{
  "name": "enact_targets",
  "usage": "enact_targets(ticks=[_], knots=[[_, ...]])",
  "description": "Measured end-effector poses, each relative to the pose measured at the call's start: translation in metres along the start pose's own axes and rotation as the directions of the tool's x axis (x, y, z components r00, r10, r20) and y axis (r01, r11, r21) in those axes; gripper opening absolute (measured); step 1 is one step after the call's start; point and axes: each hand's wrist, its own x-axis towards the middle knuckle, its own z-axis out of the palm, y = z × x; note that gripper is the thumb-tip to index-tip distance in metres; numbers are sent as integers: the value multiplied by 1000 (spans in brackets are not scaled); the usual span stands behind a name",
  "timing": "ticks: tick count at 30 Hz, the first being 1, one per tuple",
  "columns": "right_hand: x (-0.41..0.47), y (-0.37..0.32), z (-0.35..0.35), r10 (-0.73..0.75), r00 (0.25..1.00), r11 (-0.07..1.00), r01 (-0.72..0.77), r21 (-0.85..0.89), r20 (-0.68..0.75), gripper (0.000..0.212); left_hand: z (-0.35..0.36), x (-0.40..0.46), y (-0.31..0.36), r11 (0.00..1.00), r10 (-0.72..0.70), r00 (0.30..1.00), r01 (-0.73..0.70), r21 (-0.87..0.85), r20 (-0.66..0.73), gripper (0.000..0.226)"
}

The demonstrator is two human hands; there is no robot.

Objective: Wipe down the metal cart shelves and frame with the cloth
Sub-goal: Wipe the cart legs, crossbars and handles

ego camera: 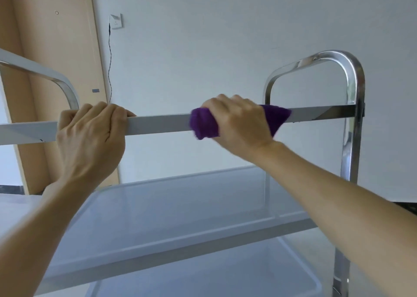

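The left hand [90,136] grips the flat shiny metal crossbar [158,124] of the steel cart, fingers curled over its top edge towards the left end. To the right on the same bar, the right hand [237,125] holds a purple terry cloth [203,125] wrapped round the bar, fingers curled over it; the cloth shows on both sides of the hand and is slightly blurred. The bar runs right to a polished rounded steel frame loop [352,75], and another curved frame rail [65,87] stands at the left. Below and beyond the hands lies the pale grey rectangular metal shelf [180,206], with a second tray-like lower shelf [225,278] under it. On the far white wall hangs a white socket [116,21] with a thin black cable [110,66], beside a tan wooden panel [56,48].
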Motion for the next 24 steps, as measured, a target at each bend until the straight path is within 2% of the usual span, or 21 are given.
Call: enact_targets(ticks=[6,8,10,12,14,16,20,22,24], knots=[[-45,100,-28,246,967,964,-236,-122,71,21,2,0,-1,999,-7,999,5,-44,-32,48],[-45,103,-31,268,960,957,-256,-140,78,19,2,1,-7,995,0,1000,0,-102,4,46],[-41,96,-32,258,963,956,-243,-165,82,19,3,7,-20,975,-6,991,36,-221,137,42],[-38,87,-32,241,968,955,-223,-194,72,20,-4,18,-22,931,-40,958,139,-338,285,40],[-34,75,-33,248,967,949,-227,-220,68,22,-9,25,-7,868,-71,946,215,-447,318,36],[-29,62,-33,241,969,946,-220,-239,62,24,-8,29,28,838,-48,955,197,-509,292,31],[-25,48,-33,115,991,978,-102,-183,63,26,13,30,104,884,69,945,91,-459,320,29],[-30,59,-37,57,995,989,-45,-142,80,27,24,23,121,933,73,924,69,-353,375,36],[-40,80,-45,70,992,989,-55,-140,103,30,31,14,120,974,109,927,-27,-226,359,40]])
